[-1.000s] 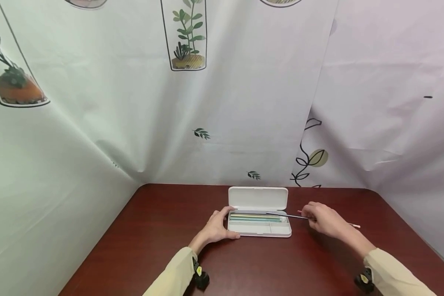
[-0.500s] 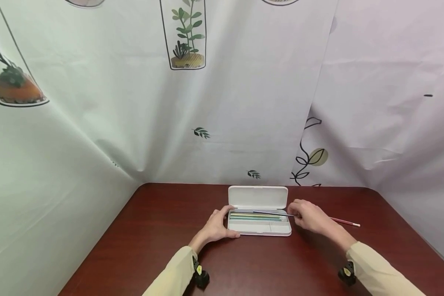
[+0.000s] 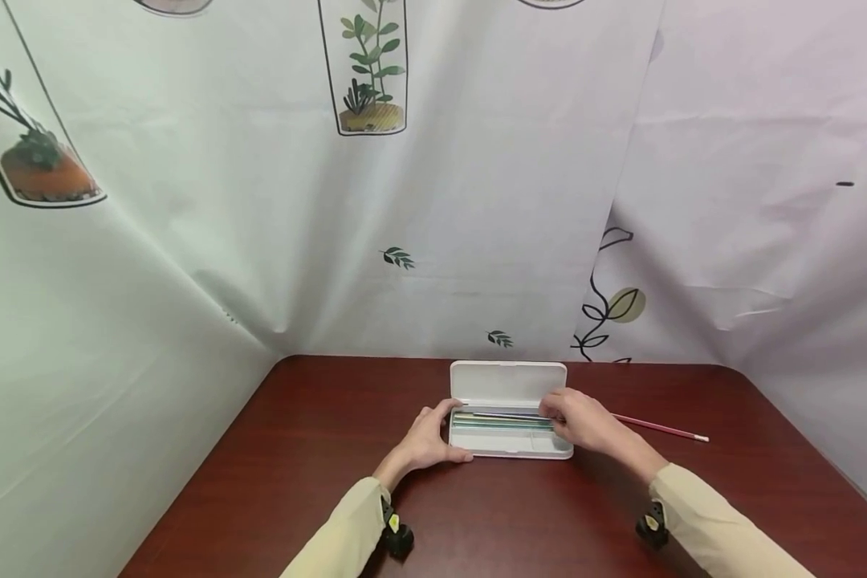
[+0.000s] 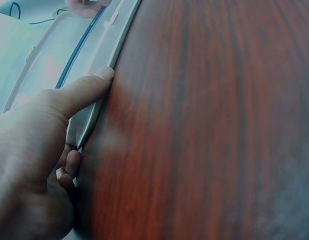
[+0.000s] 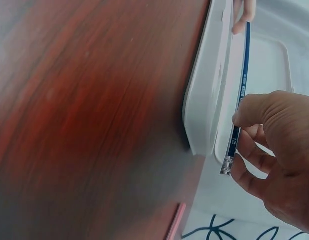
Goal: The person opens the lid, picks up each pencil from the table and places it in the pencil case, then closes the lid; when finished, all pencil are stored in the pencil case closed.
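Observation:
A white pencil case lies on the table with its lid raised at the back. Several coloured pencils rest side by side in its rear compartment. My left hand grips the case's left end, thumb on the front rim in the left wrist view. Over the right end, my right hand pinches a dark blue pencil between thumb and fingers, near its silver-capped end. In the right wrist view this pencil runs lengthwise above the case, its far tip towards the left hand's fingers.
A red pencil with a pale end lies on the dark red-brown table, right of the case and partly behind the right hand. A white printed curtain hangs behind the table and along both sides.
My right hand has moved left with the dark blue pencil, from beside the case to over its right end. More of the red pencil shows. The left hand keeps its hold.

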`<state>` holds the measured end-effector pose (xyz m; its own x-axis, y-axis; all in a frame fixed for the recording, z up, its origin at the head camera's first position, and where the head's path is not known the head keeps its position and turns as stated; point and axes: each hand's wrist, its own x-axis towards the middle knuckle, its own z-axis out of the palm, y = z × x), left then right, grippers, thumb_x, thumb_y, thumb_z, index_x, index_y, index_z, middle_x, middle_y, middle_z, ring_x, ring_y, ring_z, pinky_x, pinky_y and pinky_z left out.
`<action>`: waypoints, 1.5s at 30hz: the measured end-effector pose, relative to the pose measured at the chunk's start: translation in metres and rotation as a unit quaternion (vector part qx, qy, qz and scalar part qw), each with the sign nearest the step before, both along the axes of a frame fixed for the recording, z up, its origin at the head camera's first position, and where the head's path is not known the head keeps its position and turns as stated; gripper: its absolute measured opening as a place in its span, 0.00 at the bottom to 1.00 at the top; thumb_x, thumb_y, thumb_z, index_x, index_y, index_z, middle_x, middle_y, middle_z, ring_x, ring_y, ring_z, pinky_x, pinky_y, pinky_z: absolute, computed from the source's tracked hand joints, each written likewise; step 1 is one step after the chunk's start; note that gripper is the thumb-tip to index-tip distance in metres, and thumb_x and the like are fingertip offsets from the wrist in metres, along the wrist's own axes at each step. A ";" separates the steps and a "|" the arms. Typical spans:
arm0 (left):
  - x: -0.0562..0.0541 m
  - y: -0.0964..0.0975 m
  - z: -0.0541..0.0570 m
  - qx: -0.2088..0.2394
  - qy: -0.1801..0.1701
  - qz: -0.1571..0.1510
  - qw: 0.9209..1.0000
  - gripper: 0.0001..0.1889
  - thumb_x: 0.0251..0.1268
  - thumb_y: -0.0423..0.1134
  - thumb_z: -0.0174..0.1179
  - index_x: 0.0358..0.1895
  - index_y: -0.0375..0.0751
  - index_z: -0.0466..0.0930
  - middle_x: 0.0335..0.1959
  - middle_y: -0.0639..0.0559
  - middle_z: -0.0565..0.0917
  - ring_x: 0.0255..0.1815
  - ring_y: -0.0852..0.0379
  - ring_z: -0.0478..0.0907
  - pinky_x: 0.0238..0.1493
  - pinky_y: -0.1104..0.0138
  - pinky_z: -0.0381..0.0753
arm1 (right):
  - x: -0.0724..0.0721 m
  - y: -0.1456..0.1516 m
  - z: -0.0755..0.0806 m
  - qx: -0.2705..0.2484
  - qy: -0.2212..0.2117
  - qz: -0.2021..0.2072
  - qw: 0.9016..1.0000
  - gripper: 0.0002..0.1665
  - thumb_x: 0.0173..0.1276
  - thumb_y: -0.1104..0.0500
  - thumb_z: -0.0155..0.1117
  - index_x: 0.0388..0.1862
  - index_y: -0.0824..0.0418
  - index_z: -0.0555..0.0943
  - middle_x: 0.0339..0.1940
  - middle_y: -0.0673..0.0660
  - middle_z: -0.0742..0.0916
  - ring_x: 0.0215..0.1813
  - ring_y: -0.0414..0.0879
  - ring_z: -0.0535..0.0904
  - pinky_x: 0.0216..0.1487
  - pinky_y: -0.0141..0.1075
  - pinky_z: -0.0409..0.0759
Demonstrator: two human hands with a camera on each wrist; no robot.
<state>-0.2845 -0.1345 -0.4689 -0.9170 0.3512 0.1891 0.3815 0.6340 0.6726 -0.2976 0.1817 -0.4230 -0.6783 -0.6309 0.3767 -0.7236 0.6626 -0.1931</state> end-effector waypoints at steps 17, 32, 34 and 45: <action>0.002 0.001 0.000 0.001 -0.005 0.001 1.000 0.46 0.41 0.48 0.82 0.68 0.46 0.69 0.45 0.47 0.73 0.49 0.51 0.69 0.47 0.56 0.71 | -0.007 -0.022 -0.006 0.005 -0.014 0.013 1.000 0.13 0.54 0.74 0.66 0.32 0.57 0.82 0.31 0.47 0.80 0.34 0.41 0.76 0.35 0.39 0.78; 0.002 0.002 0.002 -0.002 -0.003 0.000 1.000 0.46 0.41 0.48 0.82 0.68 0.46 0.70 0.47 0.47 0.73 0.48 0.51 0.69 0.47 0.57 0.71 | -0.013 -0.028 -0.013 -0.010 0.015 0.005 1.000 0.14 0.52 0.75 0.65 0.30 0.56 0.82 0.29 0.46 0.80 0.32 0.41 0.76 0.33 0.38 0.78; 0.002 0.002 0.001 -0.002 -0.001 0.000 1.000 0.46 0.41 0.48 0.82 0.67 0.46 0.70 0.46 0.47 0.73 0.48 0.51 0.69 0.47 0.57 0.71 | -0.013 -0.030 -0.014 -0.012 0.022 0.005 1.000 0.14 0.51 0.75 0.65 0.29 0.56 0.81 0.29 0.46 0.79 0.31 0.41 0.75 0.32 0.38 0.77; 0.001 0.003 0.001 -0.002 0.001 0.005 1.000 0.45 0.40 0.48 0.83 0.67 0.48 0.70 0.45 0.49 0.72 0.47 0.52 0.68 0.46 0.58 0.71 | -0.016 -0.036 -0.019 -0.014 0.044 -0.002 0.999 0.13 0.53 0.74 0.67 0.29 0.57 0.82 0.29 0.48 0.80 0.33 0.43 0.76 0.35 0.40 0.78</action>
<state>-0.2830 -0.1317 -0.4683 -0.9200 0.3434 0.1887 0.3764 0.6408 0.6691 -0.3139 0.1461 -0.4421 -0.6445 -0.6161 0.4529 -0.7355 0.6614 -0.1468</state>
